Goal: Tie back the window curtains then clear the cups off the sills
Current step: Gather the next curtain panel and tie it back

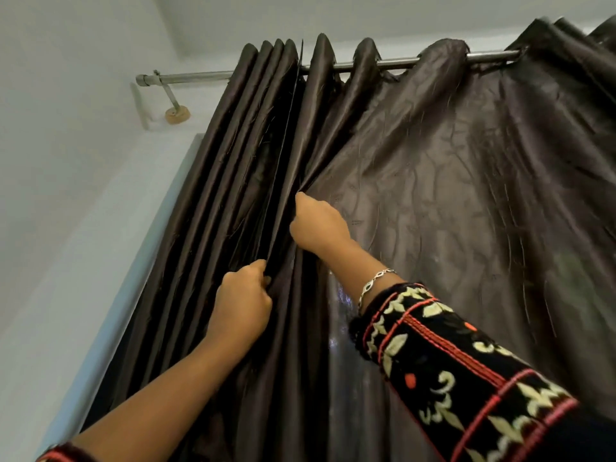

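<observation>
While both hands, left [242,305] and right [318,225], clench pleats of the dark brown satin curtain [433,195] bunched leftward along its steel rod [196,77], tying seems barely begun (no tie-back, sill or cups visible).

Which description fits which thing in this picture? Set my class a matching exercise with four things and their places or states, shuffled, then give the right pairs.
Things
1. curtain rod
2. bracelet
3. left hand
4. right hand

Descriptions
A. grips a fold of the curtain, the higher of the two hands
B. silver metal, runs through the curtain's top
C. sits on the right wrist
D. grips a fold of the curtain, the lower of the two hands

Pairs: 1-B, 2-C, 3-D, 4-A
</observation>
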Available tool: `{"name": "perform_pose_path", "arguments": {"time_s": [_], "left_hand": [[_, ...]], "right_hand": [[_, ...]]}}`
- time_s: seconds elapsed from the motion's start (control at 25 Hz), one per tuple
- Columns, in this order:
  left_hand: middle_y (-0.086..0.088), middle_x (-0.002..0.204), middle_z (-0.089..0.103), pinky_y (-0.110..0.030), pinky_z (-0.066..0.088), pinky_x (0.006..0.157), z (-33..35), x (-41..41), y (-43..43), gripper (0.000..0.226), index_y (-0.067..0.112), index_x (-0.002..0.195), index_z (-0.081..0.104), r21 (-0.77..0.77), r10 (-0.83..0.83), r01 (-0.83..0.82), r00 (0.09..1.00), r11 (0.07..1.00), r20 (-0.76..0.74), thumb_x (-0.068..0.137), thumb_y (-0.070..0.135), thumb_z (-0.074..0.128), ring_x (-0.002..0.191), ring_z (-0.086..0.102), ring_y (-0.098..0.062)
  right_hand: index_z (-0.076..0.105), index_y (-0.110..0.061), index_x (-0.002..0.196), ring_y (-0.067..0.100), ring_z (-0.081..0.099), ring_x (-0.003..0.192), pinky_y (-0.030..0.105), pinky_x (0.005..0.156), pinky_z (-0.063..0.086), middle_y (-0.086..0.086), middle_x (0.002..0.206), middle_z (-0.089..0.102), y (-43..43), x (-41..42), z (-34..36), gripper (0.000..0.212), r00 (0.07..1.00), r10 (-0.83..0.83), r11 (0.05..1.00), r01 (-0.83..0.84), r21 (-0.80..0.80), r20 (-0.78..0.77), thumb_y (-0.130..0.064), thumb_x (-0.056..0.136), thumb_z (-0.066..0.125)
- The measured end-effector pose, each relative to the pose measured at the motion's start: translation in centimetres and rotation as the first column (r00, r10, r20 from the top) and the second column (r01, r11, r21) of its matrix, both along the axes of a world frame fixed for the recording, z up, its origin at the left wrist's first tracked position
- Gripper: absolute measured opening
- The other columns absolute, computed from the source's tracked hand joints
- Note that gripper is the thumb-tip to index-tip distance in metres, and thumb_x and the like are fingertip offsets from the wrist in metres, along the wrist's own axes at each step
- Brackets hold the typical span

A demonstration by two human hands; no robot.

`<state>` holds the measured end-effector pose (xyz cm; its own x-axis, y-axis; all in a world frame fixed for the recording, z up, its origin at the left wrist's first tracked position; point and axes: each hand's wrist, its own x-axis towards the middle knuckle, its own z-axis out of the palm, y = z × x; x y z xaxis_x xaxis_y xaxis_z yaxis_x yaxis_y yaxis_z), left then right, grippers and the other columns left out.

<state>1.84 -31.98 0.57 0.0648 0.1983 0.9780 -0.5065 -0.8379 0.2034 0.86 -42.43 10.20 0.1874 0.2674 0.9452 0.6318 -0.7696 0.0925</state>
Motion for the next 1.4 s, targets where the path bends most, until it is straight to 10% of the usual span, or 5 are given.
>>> {"name": "perform_pose_path", "arguments": {"time_s": [0.16, 0.48, 0.68, 0.92, 1.4], "left_hand": [[-0.005, 0.057, 0.043, -0.029, 0.031, 0.053, -0.1, 0.7, -2.3, 0.020, 0.003, 0.073, 0.049, 0.016, 0.049, -0.050, 0.999, 0.999, 0.018, 0.093, 0.006, 0.045, 0.064, 0.051, -0.033], [-0.006, 0.052, 0.041, -0.031, 0.028, 0.055, -0.6, 2.1, -4.7, 0.032, 0.011, 0.061, 0.037, -0.051, 0.050, -0.049, 0.998, 0.998, 0.026, 0.091, 0.002, 0.046, 0.048, 0.038, -0.017], [-0.014, 0.054, 0.046, -0.034, 0.032, 0.055, -0.6, 2.3, -4.9, 0.024, 0.004, 0.067, 0.042, -0.071, 0.073, -0.073, 0.997, 0.995, 0.002, 0.091, 0.002, 0.048, 0.059, 0.050, -0.040], [-0.010, 0.050, 0.044, -0.032, 0.029, 0.046, -0.6, 1.9, -4.5, 0.038, 0.012, 0.057, 0.032, -0.067, 0.080, -0.079, 0.997, 0.995, 0.010, 0.091, 0.003, 0.047, 0.047, 0.042, -0.025], [-0.009, 0.051, 0.045, -0.040, 0.039, 0.055, -0.9, 2.7, -3.8, 0.025, 0.005, 0.066, 0.043, -0.036, 0.048, -0.048, 0.999, 0.998, 0.008, 0.090, 0.004, 0.049, 0.061, 0.054, -0.039]], "right_hand": [[0.047, -0.010, 0.095, 0.037, 0.055, 0.099, 0.036, 0.070, 0.039, 0.014, 0.100, 0.059, -6.0, 1.1, -0.4, 0.033, 0.996, 0.082, 0.983, -0.087, 0.163, 0.042, -0.041, 0.098, 0.034], [0.041, -0.007, 0.127, 0.037, 0.037, 0.122, 0.045, 0.095, 0.039, 0.020, 0.130, 0.040, -19.9, 2.5, -0.5, 0.047, 0.902, -0.419, 0.785, 0.302, 0.541, 0.105, -0.016, 0.084, 0.060], [0.040, -0.008, 0.126, 0.039, 0.030, 0.127, 0.052, 0.100, 0.029, 0.022, 0.137, 0.033, -24.9, 2.6, -0.6, 0.053, 0.821, -0.565, 0.591, 0.472, 0.654, -0.081, -0.026, 0.082, 0.065], [0.041, -0.006, 0.126, 0.040, 0.053, 0.105, 0.039, 0.075, 0.040, 0.021, 0.117, 0.055, -24.9, 2.2, 0.4, 0.038, 0.956, -0.271, 0.790, 0.289, 0.541, -0.115, -0.011, 0.089, 0.043], [0.053, -0.005, 0.118, 0.039, 0.050, 0.114, 0.036, 0.083, 0.040, 0.021, 0.121, 0.056, -8.1, 2.0, 0.7, 0.033, 0.996, 0.085, 0.967, -0.082, 0.243, -0.005, -0.007, 0.089, 0.038]]}}
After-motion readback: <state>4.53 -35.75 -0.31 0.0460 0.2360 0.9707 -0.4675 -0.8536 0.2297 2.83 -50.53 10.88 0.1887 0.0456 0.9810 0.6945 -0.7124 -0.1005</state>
